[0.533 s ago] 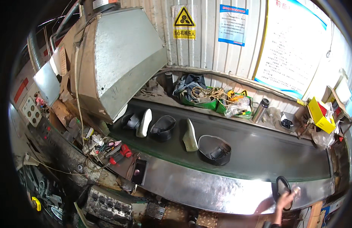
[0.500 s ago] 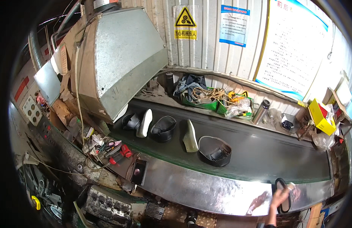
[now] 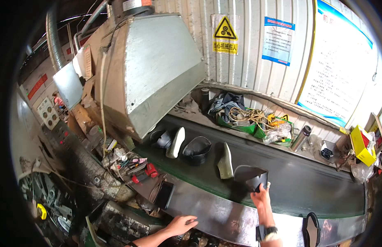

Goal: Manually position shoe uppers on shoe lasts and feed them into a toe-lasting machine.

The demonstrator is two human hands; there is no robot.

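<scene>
A corrugated wall (image 3: 251, 61) is rising behind the conveyor belt (image 3: 310, 183); a large metal hood (image 3: 164, 57) is standing over the belt's left end; a shiny metal ledge (image 3: 224, 212) is running along the belt's near side; beyond the belt's far edge, green baskets (image 3: 248, 128) are holding cloth, cords and clear plastic, and a yellow box (image 3: 362, 145) is sitting past its far right; on the belt, a curved black piece (image 3: 244, 173) is standing near the middle, the right hand (image 3: 261, 197) grasping its right end, though whether it is resting on the belt or lifted I cannot tell; two more curved black pieces, one (image 3: 197, 150) nearer and one (image 3: 159, 140) farther left, are lying toward the belt's hood end; a dark-rimmed sole (image 3: 311, 231) is lying on the ledge before the belt's right part; two pale wedge-shaped pieces (image 3: 225, 161) are standing on the belt among the black ones; the left hand (image 3: 180, 225) is hovering or resting, I cannot tell which, in front of the belt, empty and loosely extended; a dark phone (image 3: 164, 195) is lying on the belt's near side, toward its left; a steel flask (image 3: 301, 138) is leaning beyond the belt's far edge.
</scene>
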